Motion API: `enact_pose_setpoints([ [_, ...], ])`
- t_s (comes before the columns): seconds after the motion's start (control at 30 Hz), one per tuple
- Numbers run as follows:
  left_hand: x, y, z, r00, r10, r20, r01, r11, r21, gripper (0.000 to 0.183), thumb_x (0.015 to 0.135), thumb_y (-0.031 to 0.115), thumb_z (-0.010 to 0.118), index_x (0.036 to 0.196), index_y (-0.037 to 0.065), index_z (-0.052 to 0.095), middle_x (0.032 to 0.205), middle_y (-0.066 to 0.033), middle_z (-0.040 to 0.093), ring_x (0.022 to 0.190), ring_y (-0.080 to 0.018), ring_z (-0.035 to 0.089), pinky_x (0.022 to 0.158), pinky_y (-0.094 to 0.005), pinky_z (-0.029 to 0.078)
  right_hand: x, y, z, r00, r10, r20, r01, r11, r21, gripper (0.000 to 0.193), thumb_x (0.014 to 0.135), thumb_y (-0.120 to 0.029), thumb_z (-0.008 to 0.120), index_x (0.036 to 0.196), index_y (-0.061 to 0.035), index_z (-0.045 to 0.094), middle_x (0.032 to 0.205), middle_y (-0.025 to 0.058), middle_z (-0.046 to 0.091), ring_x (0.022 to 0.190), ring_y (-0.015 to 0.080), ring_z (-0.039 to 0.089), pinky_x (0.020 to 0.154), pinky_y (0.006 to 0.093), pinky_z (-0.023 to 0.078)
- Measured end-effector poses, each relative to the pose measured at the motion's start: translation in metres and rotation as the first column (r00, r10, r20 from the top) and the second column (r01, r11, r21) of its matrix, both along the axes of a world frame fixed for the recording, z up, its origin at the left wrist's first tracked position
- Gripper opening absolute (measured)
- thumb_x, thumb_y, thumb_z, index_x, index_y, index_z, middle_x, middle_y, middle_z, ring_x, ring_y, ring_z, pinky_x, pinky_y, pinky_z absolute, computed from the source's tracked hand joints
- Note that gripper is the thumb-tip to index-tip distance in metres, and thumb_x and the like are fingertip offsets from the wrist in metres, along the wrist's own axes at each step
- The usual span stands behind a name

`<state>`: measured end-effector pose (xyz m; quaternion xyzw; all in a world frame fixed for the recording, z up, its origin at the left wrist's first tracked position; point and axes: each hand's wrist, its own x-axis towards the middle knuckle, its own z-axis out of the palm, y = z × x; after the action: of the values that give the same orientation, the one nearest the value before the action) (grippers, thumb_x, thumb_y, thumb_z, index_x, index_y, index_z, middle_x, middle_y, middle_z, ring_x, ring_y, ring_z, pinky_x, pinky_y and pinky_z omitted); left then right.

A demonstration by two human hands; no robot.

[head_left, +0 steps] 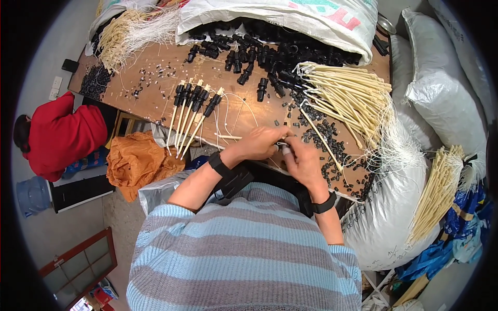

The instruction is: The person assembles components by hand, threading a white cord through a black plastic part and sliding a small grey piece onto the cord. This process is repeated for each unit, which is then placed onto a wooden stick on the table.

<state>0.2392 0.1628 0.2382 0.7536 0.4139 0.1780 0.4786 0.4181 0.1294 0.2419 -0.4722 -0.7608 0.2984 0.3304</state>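
Note:
My left hand (258,143) is closed around a thin cream stick (228,137), whose end sticks out to the left past the wrist. Fingertip to fingertip with it at the table's front edge, my right hand (303,160) is closed in a pinch. Between the fingertips show a small dark piece and a bit of white cord (281,144); the fingers hide most of both. Left of my hands lie several cream sticks fitted with black sockets (196,98), their ends over the table edge. A loose cream stick (321,139) lies right of my hands among small black parts (332,155).
A bundle of cream sticks with white cords (347,96) lies at the right. Black sockets (249,54) spill from a white sack (290,20) at the back. More corded sticks (119,39) lie far left. Filled sacks (441,78) crowd the right side. A person in red (65,132) sits at left.

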Motion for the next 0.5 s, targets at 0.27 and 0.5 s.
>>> enact_pose_setpoints([
  [0.27,-0.002,0.005,-0.003,0.971,0.115,0.208,-0.187,0.91,0.37,0.02,0.068,-0.006,0.06,0.085,0.003,0.064,0.08,-0.0063,0.063,0.079,-0.0229,0.062,0.072,-0.0328,0.049,0.003,-0.004,-0.009,0.991,-0.068,0.111,0.07,0.997,-0.012,0.016,0.086,-0.01,0.061,0.102,-0.0079,0.06,0.068,0.0178,0.06,0.062,0.0365,0.061,0.053,0.0434,0.047],
  [0.5,-0.013,0.006,-0.005,0.95,0.12,0.288,-0.242,0.865,0.439,0.017,0.065,-0.002,0.066,0.08,0.007,0.064,0.081,-0.0037,0.064,0.079,-0.0209,0.061,0.069,-0.0313,0.048,0.003,-0.014,-0.028,0.998,-0.051,0.024,0.053,0.992,-0.111,0.017,0.088,-0.011,0.061,0.103,-0.0089,0.066,0.072,0.0158,0.064,0.064,0.03,0.066,0.055,0.0377,0.049],
])
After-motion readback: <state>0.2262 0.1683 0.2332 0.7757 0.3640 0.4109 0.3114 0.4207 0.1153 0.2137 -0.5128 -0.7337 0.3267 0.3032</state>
